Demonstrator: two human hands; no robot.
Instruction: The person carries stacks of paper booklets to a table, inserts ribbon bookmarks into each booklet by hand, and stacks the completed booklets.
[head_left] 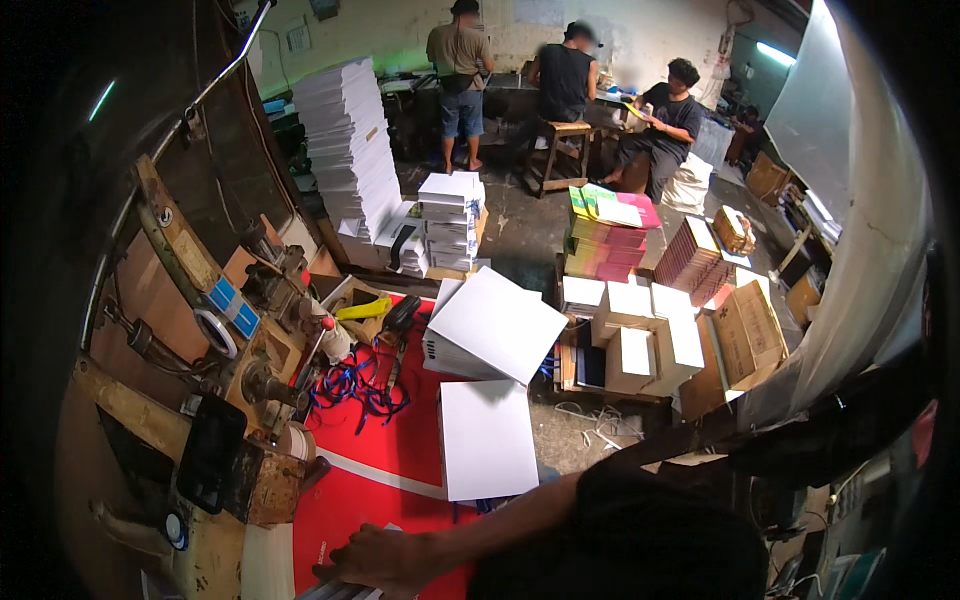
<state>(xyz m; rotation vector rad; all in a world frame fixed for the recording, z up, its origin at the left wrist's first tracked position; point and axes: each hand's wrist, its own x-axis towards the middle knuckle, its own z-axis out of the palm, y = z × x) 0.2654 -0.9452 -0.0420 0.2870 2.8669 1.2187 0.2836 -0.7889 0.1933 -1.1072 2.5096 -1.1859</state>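
Observation:
My left hand (385, 560) reaches in from the lower right over a red sheet (380, 450). Its fingers curl over the edge of a pale paper stack (335, 592) at the bottom rim, most of which is cut off. Just beyond the hand lies a white stack of sheets (487, 438). Further on, a taller tilted white stack (495, 325) sits on the red sheet. My right hand is not in view.
An old metal machine (215, 350) with a red-knobbed lever fills the left. Blue straps (350, 385) lie beside it. Tall white paper piles (350, 145), coloured book stacks (605, 240) and open cardboard boxes (745, 335) stand beyond. Three people work at the back.

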